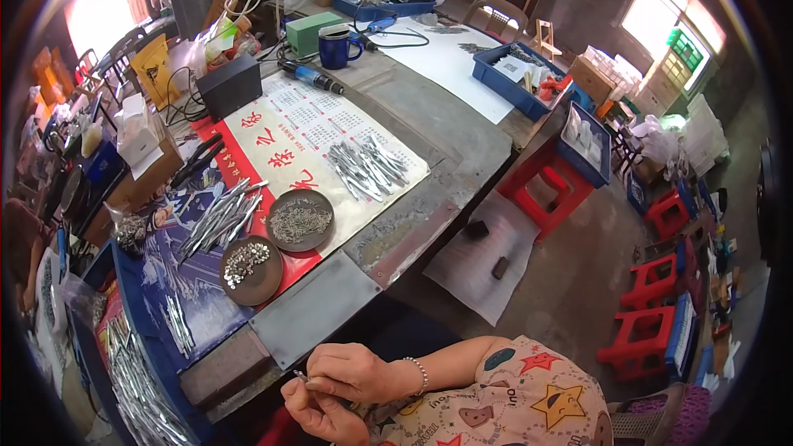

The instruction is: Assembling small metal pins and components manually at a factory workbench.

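Observation:
My right hand [351, 370], with a beaded bracelet at the wrist, is closed in a pinch just off the table's near edge. Right below it, my left hand [322, 419] is closed too, and the fingers of both meet at a small shiny metal piece [300, 375]; its kind is too small to tell. On the table beyond are a round brown dish of small silver parts [252, 296] and another dish of thin metal pins [328, 243]. Slim silver metal strips [221, 219] lie in a pile beside them, and a second pile of strips [368, 167] rests on the calendar sheet [330, 120].
At the left, a blue bin [124, 281] holds many more strips. Farther back stand a black box [229, 87], a blue mug [337, 48], a blue rotary tool [310, 74] and a blue tray [487, 74]. Red stools [549, 190] stand on the floor at right.

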`<act>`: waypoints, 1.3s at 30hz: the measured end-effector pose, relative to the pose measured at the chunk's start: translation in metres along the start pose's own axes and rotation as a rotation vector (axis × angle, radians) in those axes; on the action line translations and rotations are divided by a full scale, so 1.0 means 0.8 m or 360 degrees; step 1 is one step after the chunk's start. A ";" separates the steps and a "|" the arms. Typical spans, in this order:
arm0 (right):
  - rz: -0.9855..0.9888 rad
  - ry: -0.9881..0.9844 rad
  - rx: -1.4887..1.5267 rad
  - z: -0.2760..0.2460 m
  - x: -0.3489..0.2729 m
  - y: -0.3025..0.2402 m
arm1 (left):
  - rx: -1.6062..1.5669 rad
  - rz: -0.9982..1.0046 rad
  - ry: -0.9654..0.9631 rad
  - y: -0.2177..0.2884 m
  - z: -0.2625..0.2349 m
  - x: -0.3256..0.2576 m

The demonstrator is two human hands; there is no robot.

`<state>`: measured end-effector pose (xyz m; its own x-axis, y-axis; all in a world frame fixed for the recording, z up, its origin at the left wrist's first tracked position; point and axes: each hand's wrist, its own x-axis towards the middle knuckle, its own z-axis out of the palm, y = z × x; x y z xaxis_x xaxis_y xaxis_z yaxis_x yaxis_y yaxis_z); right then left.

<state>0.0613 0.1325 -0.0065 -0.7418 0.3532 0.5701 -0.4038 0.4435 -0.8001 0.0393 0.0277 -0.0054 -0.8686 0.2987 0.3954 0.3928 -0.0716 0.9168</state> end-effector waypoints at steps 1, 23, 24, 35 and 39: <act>-0.0023 -0.0014 -0.0021 -0.001 0.000 -0.001 | 0.0015 0.0042 -0.0018 0.002 0.000 0.000; -0.0460 0.0094 -0.0161 -0.008 0.004 0.016 | -0.0329 -0.0138 -0.0084 0.005 0.007 -0.008; -0.0453 0.0097 -0.0170 -0.008 0.004 0.017 | -0.0349 -0.0160 -0.0067 0.005 0.008 -0.008; -0.0257 -0.0118 -0.0215 -0.007 -0.001 0.023 | -0.0331 -0.0331 -0.0065 -0.002 0.007 -0.005; -0.0212 -0.0204 -0.0167 -0.001 0.000 0.026 | -0.0183 -0.0203 -0.0029 -0.004 0.005 -0.003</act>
<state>0.0539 0.1424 -0.0228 -0.7503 0.1810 0.6358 -0.4498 0.5649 -0.6918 0.0412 0.0308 -0.0094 -0.9031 0.3293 0.2754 0.2416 -0.1403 0.9602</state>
